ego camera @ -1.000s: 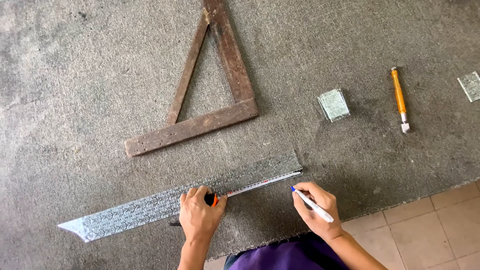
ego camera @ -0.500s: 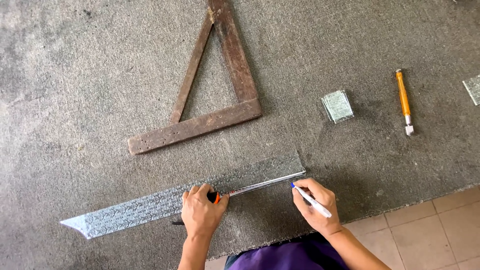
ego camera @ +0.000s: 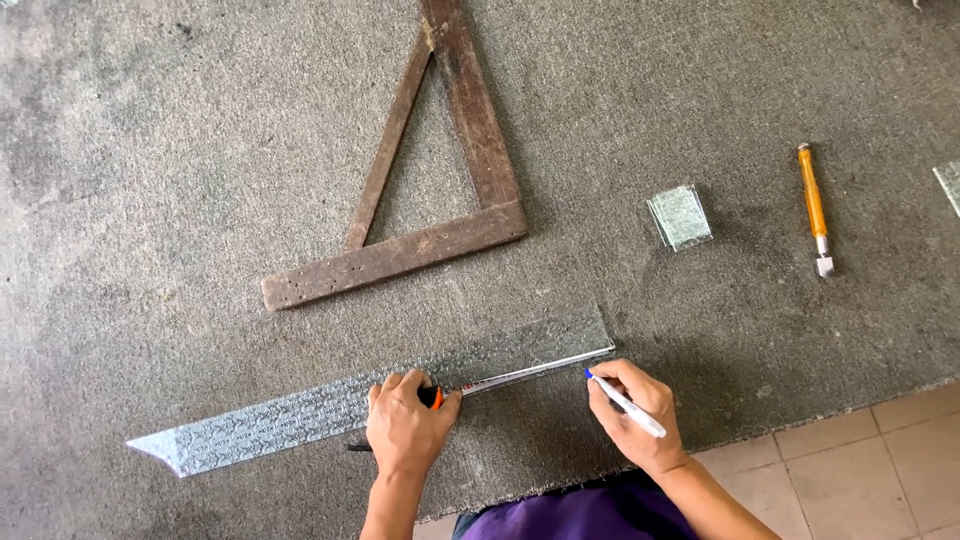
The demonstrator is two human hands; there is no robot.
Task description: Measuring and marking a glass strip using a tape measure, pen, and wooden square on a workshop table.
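A long strip of patterned glass (ego camera: 300, 410) lies on a grey carpeted table (ego camera: 180, 180). My left hand (ego camera: 407, 428) is shut on an orange and black tape measure (ego camera: 432, 397), and its blade (ego camera: 530, 370) runs along the strip's near edge to the right end. My right hand (ego camera: 632, 412) grips a white marker with a blue tip (ego camera: 622, 401), the tip just below the blade's right end.
A worn wooden triangular square (ego camera: 430, 180) lies beyond the strip. A small stack of square glass pieces (ego camera: 680, 215) and a yellow-handled glass cutter (ego camera: 815, 208) lie at the right. Another glass piece (ego camera: 950, 182) shows at the right edge. Tiled floor (ego camera: 860, 470) lies below the table.
The marker tip has edged up closer to the tape blade's end. The view has shifted slightly; both hands otherwise stay in place.
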